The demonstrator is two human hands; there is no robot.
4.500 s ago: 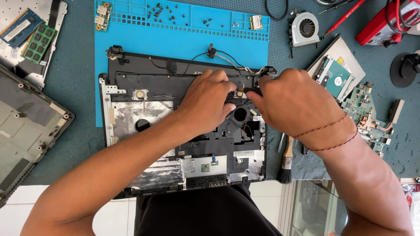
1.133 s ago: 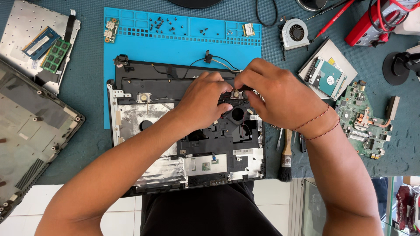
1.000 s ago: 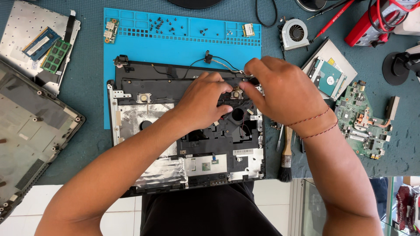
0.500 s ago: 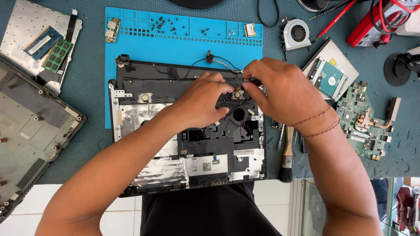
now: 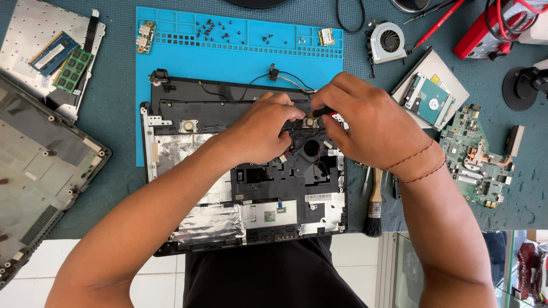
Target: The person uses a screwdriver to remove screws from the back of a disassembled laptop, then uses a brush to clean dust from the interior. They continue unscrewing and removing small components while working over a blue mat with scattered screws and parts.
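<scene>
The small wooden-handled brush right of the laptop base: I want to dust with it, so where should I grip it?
Probably grip the pale wooden handle of the brush, coming from above: it lies flat on the teal mat, black bristles pointing toward the person, handle bare.

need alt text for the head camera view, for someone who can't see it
Two bare hands, left hand and right hand, meet over an opened laptop chassis on a blue work mat, the right pinching a small dark tool. Around them lie loose screws, a cooling fan, a motherboard and a brush.
</scene>
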